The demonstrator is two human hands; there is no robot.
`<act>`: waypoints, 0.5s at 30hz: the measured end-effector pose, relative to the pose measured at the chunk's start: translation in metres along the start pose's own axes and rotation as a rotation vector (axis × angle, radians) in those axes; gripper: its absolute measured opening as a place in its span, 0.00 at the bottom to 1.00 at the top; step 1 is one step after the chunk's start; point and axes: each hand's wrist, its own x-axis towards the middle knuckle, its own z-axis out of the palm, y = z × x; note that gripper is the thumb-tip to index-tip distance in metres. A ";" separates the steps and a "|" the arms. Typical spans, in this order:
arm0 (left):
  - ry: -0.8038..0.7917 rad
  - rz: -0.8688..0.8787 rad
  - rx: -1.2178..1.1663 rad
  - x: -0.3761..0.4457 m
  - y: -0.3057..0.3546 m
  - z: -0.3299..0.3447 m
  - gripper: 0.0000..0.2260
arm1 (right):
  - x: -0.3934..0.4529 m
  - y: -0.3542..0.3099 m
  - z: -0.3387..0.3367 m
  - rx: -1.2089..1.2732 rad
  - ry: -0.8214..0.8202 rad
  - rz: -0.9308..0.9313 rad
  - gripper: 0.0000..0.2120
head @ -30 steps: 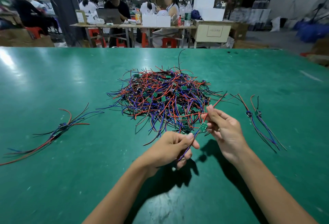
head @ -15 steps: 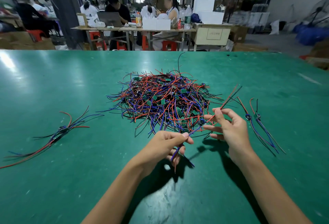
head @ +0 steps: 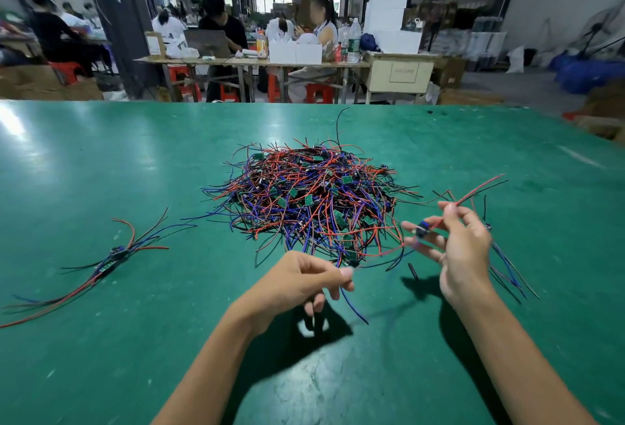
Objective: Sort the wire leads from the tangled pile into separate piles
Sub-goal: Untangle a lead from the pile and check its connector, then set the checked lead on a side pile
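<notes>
Wires in red, blue and black, studded with little green circuit boards, sit heaped in a tangled pile (head: 311, 201) at the middle of the wide green table top (head: 135, 340). Near the person's edge, both bare hands are lifted just in front of that heap with one wire lead (head: 422, 229) stretched between them. The right hand (head: 463, 248) pinches the lead's red and black strands between thumb and forefinger, its other fingers spread loosely; a small dark blue component on the lead hangs just beside its fingertips, and the red and black ends stick up and away to the far right. The left hand (head: 301, 281) has its fingers curled and grips the blue end of the same lead, whose tail droops below the knuckles towards the table. On the left of the table, well apart from the heap, lies a small sorted bunch of leads (head: 111, 257). Another small bunch (head: 507, 255) lies on the right, partly hidden behind the right hand. Beyond the far edge, people sit working at wooden benches (head: 250, 61).
</notes>
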 end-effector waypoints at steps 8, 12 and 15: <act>0.107 0.027 0.005 0.003 0.000 0.000 0.09 | 0.120 -0.012 -0.047 -1.328 0.137 -0.354 0.16; 0.174 0.103 -0.074 0.003 -0.001 -0.001 0.09 | 0.124 0.022 -0.061 -1.712 -0.006 0.035 0.28; 0.254 0.133 -0.128 0.004 0.000 -0.003 0.10 | 0.114 0.025 -0.052 -1.706 0.049 -0.178 0.27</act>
